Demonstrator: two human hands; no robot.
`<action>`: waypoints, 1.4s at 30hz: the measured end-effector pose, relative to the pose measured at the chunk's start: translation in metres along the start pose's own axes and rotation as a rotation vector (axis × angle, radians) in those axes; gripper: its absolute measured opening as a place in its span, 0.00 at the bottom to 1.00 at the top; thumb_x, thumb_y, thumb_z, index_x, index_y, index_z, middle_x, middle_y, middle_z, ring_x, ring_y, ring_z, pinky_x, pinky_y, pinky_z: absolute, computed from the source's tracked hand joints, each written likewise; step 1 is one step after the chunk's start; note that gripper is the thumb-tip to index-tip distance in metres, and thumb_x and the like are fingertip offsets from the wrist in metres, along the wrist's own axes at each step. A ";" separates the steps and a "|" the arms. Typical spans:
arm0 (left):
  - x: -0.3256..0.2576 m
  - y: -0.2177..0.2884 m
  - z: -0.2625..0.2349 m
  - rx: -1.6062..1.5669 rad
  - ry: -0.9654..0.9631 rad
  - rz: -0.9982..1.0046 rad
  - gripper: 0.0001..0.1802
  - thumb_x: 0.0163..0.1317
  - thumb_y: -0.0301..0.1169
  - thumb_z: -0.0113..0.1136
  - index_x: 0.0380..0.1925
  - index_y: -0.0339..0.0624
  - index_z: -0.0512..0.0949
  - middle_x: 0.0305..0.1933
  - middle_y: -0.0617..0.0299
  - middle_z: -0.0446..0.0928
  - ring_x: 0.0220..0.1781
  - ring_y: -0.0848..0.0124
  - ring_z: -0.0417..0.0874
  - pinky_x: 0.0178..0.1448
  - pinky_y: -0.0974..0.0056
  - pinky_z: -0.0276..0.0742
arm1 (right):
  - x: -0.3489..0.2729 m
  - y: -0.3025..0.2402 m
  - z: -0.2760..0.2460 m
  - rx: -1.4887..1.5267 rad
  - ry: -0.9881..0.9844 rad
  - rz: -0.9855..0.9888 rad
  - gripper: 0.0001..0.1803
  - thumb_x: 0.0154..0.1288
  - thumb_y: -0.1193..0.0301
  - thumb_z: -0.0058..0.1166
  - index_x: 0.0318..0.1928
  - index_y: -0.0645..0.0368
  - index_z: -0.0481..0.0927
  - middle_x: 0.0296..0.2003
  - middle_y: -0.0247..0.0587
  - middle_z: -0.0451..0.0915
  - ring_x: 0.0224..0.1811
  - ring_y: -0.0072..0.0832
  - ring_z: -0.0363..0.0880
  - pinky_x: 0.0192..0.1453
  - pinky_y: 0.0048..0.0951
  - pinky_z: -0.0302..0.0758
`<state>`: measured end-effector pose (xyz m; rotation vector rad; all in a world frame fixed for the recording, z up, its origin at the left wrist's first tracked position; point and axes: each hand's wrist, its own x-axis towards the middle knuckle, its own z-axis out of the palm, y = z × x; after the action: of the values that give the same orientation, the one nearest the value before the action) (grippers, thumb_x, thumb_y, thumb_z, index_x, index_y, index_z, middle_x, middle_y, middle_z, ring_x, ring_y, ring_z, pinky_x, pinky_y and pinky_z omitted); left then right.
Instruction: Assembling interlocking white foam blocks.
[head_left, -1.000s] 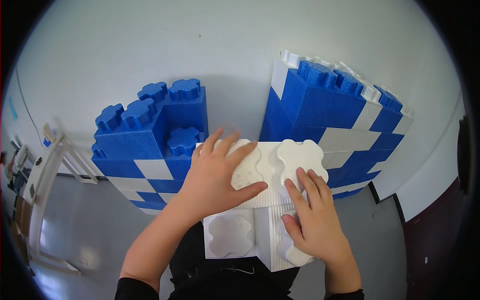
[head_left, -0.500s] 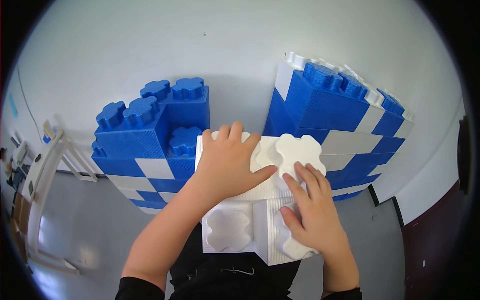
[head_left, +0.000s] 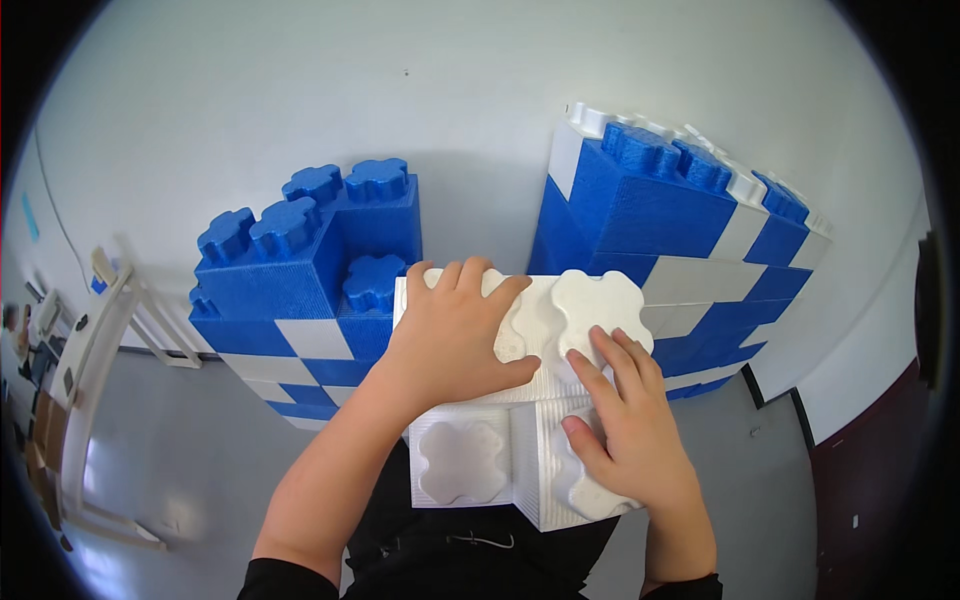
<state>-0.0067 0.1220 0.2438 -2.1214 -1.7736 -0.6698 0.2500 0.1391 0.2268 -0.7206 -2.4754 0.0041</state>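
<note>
White oversized building blocks with flower-shaped studs stand in front of me. My left hand [head_left: 445,340] lies over a stud of the upper white block [head_left: 538,312], its fingers bent around the stud's far side and its thumb on the near right side. My right hand [head_left: 632,430] rests with fingers spread, its fingertips on the upper block's right stud [head_left: 597,305]. Its palm lies over a stud of a lower white block [head_left: 540,470], partly hiding it. Further left, a lower square face with a stud [head_left: 463,462] shows uncovered.
Blue and white block stacks rise on the left [head_left: 270,275] and right [head_left: 660,215], with a gap between them before a pale wall [head_left: 480,90]. A white frame [head_left: 90,400] stands at far left, with a person [head_left: 18,335] beyond. A dark red panel [head_left: 865,490] is at right.
My left hand's fingers have bent more around the stud, and its thumb has drawn in slightly. My right hand has hardly moved. The view has shifted a little.
</note>
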 end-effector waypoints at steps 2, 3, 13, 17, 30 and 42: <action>0.000 -0.001 0.001 0.001 0.012 0.004 0.46 0.50 0.61 0.74 0.68 0.50 0.81 0.63 0.43 0.77 0.67 0.49 0.79 0.78 0.36 0.57 | 0.000 -0.001 0.000 -0.004 0.001 -0.002 0.33 0.66 0.62 0.66 0.69 0.64 0.78 0.74 0.67 0.68 0.77 0.67 0.63 0.79 0.63 0.62; 0.000 -0.001 0.002 -0.008 0.007 0.001 0.45 0.51 0.60 0.74 0.68 0.51 0.81 0.63 0.43 0.77 0.67 0.49 0.79 0.78 0.36 0.57 | 0.000 -0.001 0.000 -0.005 -0.002 -0.004 0.33 0.66 0.62 0.66 0.69 0.64 0.78 0.74 0.68 0.68 0.77 0.67 0.63 0.79 0.64 0.62; 0.000 -0.002 0.001 -0.030 0.003 -0.006 0.44 0.51 0.58 0.74 0.67 0.50 0.81 0.63 0.42 0.77 0.68 0.48 0.79 0.78 0.36 0.58 | 0.000 0.001 0.002 -0.003 -0.001 -0.009 0.33 0.68 0.61 0.65 0.70 0.64 0.78 0.74 0.68 0.68 0.78 0.68 0.62 0.80 0.65 0.60; -0.001 0.000 0.001 -0.028 0.014 0.003 0.44 0.51 0.57 0.74 0.67 0.50 0.81 0.62 0.42 0.77 0.67 0.48 0.79 0.77 0.36 0.58 | -0.001 0.000 0.001 -0.001 -0.003 -0.001 0.33 0.68 0.61 0.65 0.70 0.64 0.78 0.74 0.68 0.68 0.77 0.68 0.63 0.79 0.65 0.61; -0.003 0.000 0.001 -0.020 0.022 -0.017 0.42 0.51 0.54 0.74 0.67 0.50 0.81 0.62 0.44 0.78 0.68 0.48 0.79 0.78 0.41 0.59 | -0.001 -0.002 0.002 -0.012 0.010 0.000 0.33 0.66 0.64 0.66 0.70 0.62 0.78 0.74 0.63 0.69 0.77 0.65 0.64 0.79 0.61 0.62; -0.004 0.003 0.000 -0.016 -0.007 -0.053 0.42 0.51 0.55 0.73 0.66 0.52 0.82 0.63 0.44 0.77 0.70 0.47 0.78 0.80 0.41 0.57 | -0.002 -0.002 0.000 0.006 0.018 0.017 0.33 0.65 0.65 0.66 0.70 0.59 0.78 0.75 0.60 0.69 0.78 0.64 0.64 0.79 0.59 0.63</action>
<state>-0.0039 0.1182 0.2422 -2.0960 -1.8404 -0.6934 0.2507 0.1366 0.2264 -0.7365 -2.4513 0.0121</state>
